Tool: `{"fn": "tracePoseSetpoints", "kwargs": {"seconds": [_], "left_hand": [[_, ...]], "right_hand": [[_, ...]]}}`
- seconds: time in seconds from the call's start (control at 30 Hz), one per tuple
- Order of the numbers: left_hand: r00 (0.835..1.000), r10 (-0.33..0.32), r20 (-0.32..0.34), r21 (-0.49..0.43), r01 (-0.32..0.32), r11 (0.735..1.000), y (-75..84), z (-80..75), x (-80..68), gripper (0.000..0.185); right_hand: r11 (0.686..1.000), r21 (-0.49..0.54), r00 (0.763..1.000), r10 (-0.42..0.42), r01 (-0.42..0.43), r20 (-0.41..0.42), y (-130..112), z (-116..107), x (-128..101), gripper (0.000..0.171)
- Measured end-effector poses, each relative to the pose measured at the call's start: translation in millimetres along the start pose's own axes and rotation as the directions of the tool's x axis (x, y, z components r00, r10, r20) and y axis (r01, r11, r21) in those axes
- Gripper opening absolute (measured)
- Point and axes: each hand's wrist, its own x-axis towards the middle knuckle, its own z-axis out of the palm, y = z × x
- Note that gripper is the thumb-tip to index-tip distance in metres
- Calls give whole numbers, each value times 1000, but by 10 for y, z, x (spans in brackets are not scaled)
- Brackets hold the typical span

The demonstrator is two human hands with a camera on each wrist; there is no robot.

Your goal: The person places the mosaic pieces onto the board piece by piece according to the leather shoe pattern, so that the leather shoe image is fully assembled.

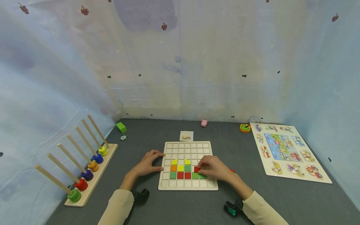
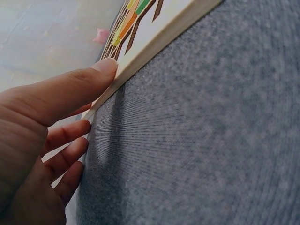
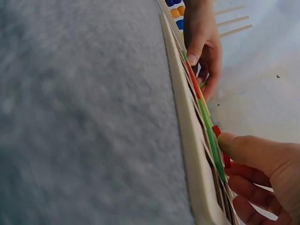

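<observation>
A pale wooden grid board lies in front of me, with yellow, orange, green and red tiles set in its middle squares. My left hand rests at its left edge, thumb and fingertips touching the rim, as the left wrist view shows close up. Over the right half, my right hand pinches a red tile at the row above two green tiles. In the right wrist view the thumb presses this red tile low over the board. Another red piece shows partly behind the right hand.
Behind the board lies a small pattern card. A peg stand with coloured rings is on the left, near a green block and a chip. A pink pig, a round toy and a picture puzzle sit further off.
</observation>
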Motion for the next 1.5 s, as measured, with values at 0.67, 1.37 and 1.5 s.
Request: {"fn": "tracePoseSetpoints", "kwargs": {"seconds": [0.67,1.37,1.5], "left_hand": [[1000,5,6,7,-5,1000,-2,-3,-2,61],[1000,-11,17,-7,11,1000,-13,-10,-2,61],[1000,3,12,-2,-3,1000,-18,-5,1,61]], "right_hand": [[995,-82,995,-69,64,-68,18,96,81,3],[991,-90,993,96,-102,-68,167,-470,-295,17],[987,-89,991,129,-132,-31,198,-610,-435,20]]}}
